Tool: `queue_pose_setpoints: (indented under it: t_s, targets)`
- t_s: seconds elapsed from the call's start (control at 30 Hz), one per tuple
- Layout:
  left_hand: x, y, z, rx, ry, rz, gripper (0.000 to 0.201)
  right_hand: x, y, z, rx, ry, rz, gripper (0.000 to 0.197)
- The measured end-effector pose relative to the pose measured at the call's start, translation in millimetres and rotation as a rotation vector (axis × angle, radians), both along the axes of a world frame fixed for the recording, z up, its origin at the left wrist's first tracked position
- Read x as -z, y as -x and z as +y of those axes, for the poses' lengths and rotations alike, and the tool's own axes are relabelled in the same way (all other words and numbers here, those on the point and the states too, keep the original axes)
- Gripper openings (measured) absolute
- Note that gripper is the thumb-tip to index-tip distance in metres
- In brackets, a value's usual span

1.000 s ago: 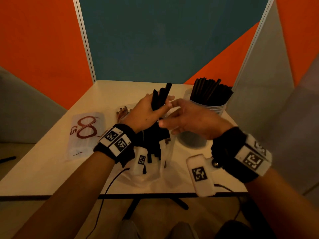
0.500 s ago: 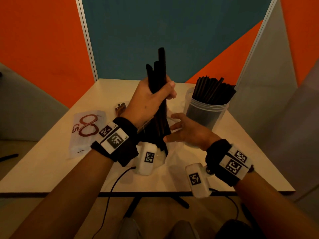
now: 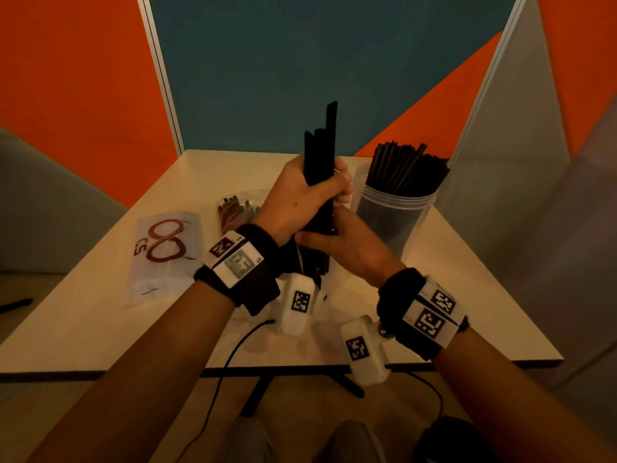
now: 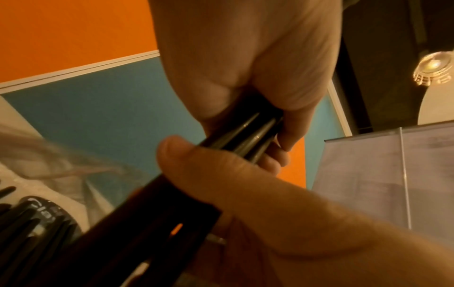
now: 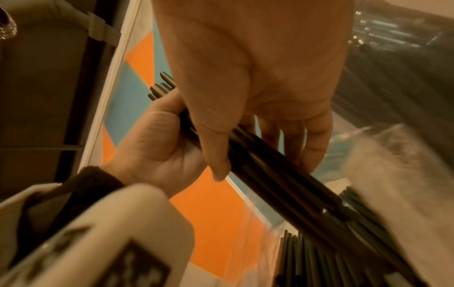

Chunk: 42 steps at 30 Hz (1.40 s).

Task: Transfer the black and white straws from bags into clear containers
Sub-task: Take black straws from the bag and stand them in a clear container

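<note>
My left hand [image 3: 300,198] grips a bundle of black straws [image 3: 325,145] and holds it upright above the table, the tips rising past my fingers. My right hand [image 3: 340,238] is just below it, thumb and fingers closed round the bundle's lower part. The right wrist view shows that thumb across the straws [image 5: 270,165]; the left wrist view shows both hands on the bundle [image 4: 248,136]. A clear round container [image 3: 394,212] packed with black straws stands right of my hands. More black straws [image 5: 319,262] lie in a clear bag below the bundle. No white straws are in view.
A flat clear bag with a red "8 CS" print [image 3: 163,252] lies on the left of the white table [image 3: 100,312]. Another small bag of straws [image 3: 233,208] sits behind my left wrist. Partition walls close off the table's back and right side.
My left hand lifted the straw bundle higher, upright. My right hand went from open beside the bundle to gripping its lower part.
</note>
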State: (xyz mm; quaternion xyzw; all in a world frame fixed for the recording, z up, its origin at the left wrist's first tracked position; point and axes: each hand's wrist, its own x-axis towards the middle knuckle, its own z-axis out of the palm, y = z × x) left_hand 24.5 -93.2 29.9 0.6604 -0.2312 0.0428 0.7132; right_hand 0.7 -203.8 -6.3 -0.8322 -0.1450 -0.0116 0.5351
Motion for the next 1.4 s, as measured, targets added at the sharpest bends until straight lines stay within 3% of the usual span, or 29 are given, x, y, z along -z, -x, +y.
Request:
queue_pose_setpoints:
  t_s: [0.13, 0.3, 0.47, 0.77, 0.93, 1.27, 1.4]
  targets:
    - [3.5, -1.7, 1.5, -0.004, -0.010, 0.045, 0.031, 6.1, 2.6, 5.0, -0.027, -0.039, 0.016, 0.038]
    - [18.9, 0.8, 5.7, -0.046, -0.125, 0.055, 0.050, 23.9, 2.1, 6.5, -0.038, -0.043, 0.071, 0.046]
    - [20.6, -1.5, 8.1, -0.006, -0.070, 0.046, 0.049, 22.5, -0.1, 7.5, -0.047, -0.150, 0.057, 0.039]
    - [10.9, -5.7, 6.1, 0.033, 0.106, 0.111, 0.022, 19.2, -3.4, 16.1, -0.089, -0.249, -0.010, 0.037]
    - [14.6, -0.6, 7.1, 0.054, 0.115, 0.126, 0.026, 22.6, -2.7, 14.3, -0.118, -0.276, 0.032, 0.037]
    - [3.1, 0.3, 5.3, -0.042, 0.029, -0.015, 0.033, 6.9, -7.2, 10.2, -0.128, -0.323, -0.013, 0.030]
    - [12.9, -6.4, 14.8, -0.115, 0.043, 0.013, 0.042, -28.6, -9.9, -6.7, -0.020, -0.464, -0.118, 0.012]
